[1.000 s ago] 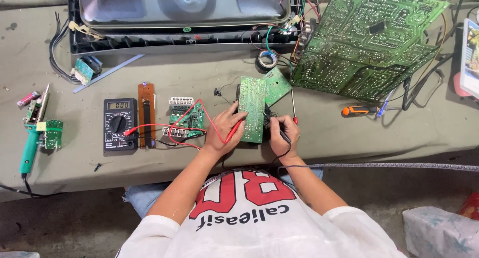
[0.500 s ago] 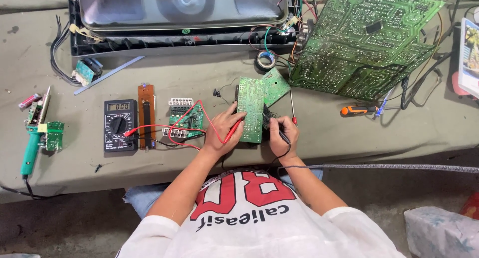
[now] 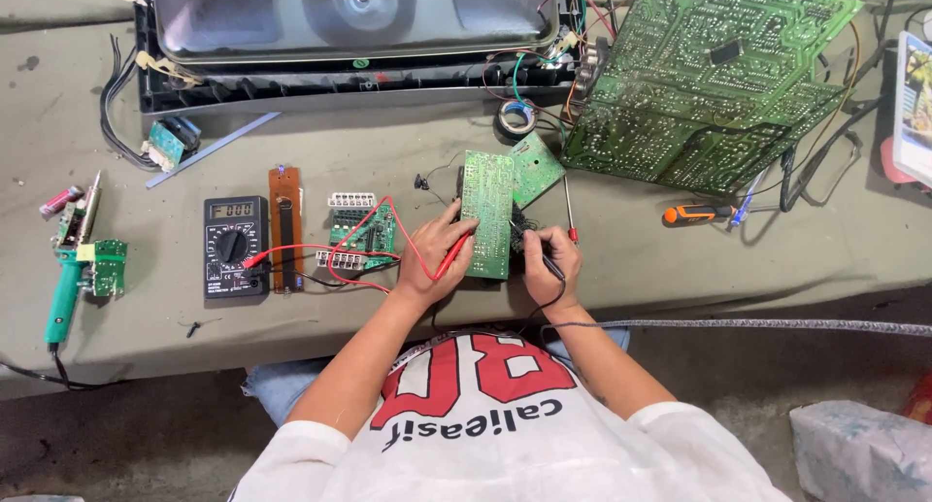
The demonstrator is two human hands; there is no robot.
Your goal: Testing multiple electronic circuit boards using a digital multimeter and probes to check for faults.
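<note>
Left hand (image 3: 434, 257) grasps a red probe (image 3: 453, 257), its tip on the small green circuit board (image 3: 488, 214) lying upright on the table (image 3: 680, 259) between both hands. Right hand (image 3: 549, 261) grips a black probe (image 3: 540, 253) at the board's right edge. Red leads run left to a black multimeter (image 3: 235, 246). Beyond lie a large green circuit board (image 3: 709, 75), an orange-handled screwdriver (image 3: 697, 213) and an opened grey chassis (image 3: 349, 21).
</note>
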